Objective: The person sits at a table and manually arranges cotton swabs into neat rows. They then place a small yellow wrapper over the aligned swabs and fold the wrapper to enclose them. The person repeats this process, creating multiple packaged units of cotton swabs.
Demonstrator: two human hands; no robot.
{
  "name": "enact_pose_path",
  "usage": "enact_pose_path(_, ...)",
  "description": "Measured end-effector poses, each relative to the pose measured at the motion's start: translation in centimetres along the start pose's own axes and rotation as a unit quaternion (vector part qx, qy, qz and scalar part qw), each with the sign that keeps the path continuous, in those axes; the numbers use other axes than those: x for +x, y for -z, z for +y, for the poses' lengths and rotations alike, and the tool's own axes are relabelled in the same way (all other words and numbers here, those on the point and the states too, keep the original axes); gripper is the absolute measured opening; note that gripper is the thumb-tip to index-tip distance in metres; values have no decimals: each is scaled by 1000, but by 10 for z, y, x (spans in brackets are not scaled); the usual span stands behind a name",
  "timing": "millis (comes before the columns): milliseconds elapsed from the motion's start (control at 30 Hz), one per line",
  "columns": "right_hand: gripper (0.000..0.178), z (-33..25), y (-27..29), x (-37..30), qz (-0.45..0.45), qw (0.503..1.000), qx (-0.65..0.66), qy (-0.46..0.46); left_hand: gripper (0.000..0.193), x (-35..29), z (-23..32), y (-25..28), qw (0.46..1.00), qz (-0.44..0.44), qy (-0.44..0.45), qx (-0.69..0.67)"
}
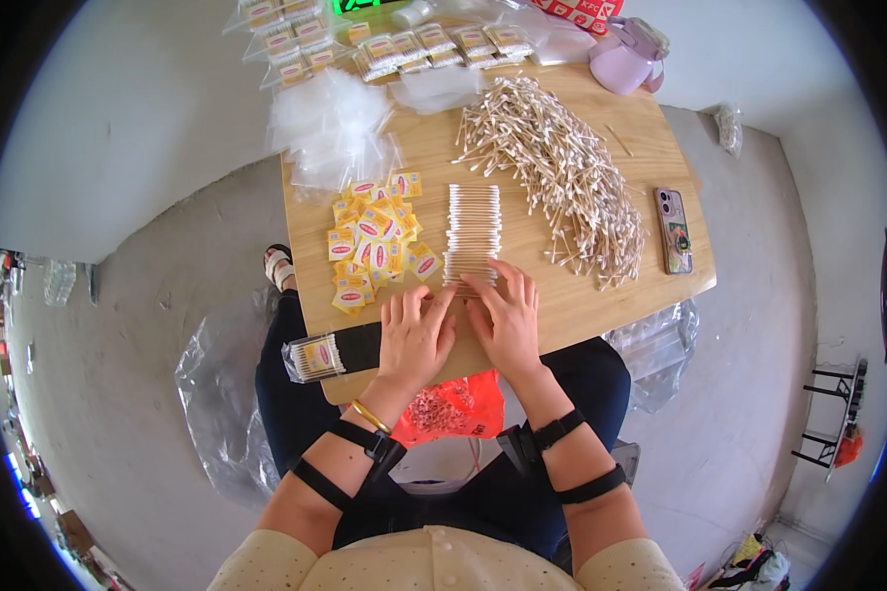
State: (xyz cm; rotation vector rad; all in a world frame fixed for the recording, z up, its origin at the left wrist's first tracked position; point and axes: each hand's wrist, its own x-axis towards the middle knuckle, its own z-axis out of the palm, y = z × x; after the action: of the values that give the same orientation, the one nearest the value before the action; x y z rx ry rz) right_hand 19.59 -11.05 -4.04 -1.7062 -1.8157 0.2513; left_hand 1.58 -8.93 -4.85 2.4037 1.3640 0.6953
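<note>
On the wooden table, cotton swabs [473, 222] lie side by side in a neat ladder-like row, with their tips at the left and right. My left hand [411, 335] and my right hand [508, 320] meet at the near end of this row. Index fingers and thumbs close in on the nearest swabs, one hand at each end; the fingers partly hide them. To the right spreads a large loose heap of cotton swabs [562, 177]. Yellow-and-white paper labels [375, 231] are scattered left of the row.
Clear plastic bags [330, 123] are piled at the far left, behind the labels. Filled swab packs [434, 44] line the back edge. A pink jug [629, 57] and a phone [673, 231] stand and lie at right. One swab pack [315, 358] rests near the front left corner.
</note>
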Motion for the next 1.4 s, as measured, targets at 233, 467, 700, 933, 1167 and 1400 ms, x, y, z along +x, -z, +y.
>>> enact_pose_path(233, 36, 2, -3, 9, 35, 999, 5, -7, 41, -3, -4, -3, 999, 23, 6, -29)
enact_pose_path(467, 30, 5, -7, 16, 36, 999, -4, -6, 39, -1, -3, -2, 999, 25, 10, -23)
enact_pose_path(700, 30, 5, -8, 30, 44, 999, 18, -2, 38, -1, -4, -1, 999, 22, 12, -35)
enact_pose_path(933, 28, 10, -9, 33, 33, 999, -3, -9, 38, 0, -4, -2, 999, 18, 15, -38)
enact_pose_path(1167, 29, 12, -7, 40, 44, 999, -9, -4, 38, -1, -4, -2, 999, 19, 16, -44)
enact_pose_path(1400, 28, 13, -10, 41, 32, 999, -18, -16, 37, -1, -4, -1, 999, 19, 15, -42)
